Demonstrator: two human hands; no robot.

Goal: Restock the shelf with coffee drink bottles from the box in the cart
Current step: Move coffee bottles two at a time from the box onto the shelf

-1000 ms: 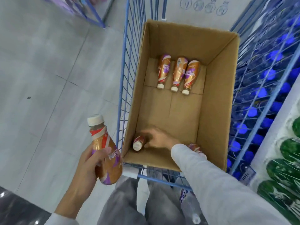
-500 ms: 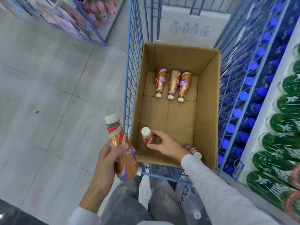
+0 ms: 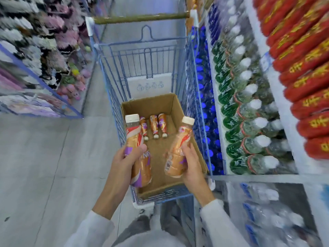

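Bright, even light falls from overhead, with no hard shadows on the pale floor (image 3: pixel 44 157). Motion blur smears the whole view, worst toward the edges: the shelf (image 3: pixel 277 97) at right and the soft toys (image 3: pixel 53 56) at left streak into blocks. The wide lens bends the cart (image 3: pixel 147 50) rails outward. Labels on the bottles (image 3: pixel 156 125) in the box (image 3: pixel 185 114) are unreadable.

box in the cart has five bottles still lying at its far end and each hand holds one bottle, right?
Not quite: the head view shows three bottles lying at the far end of the box, not five. The rest stands: the left hand holds one bottle and the right hand holds another.
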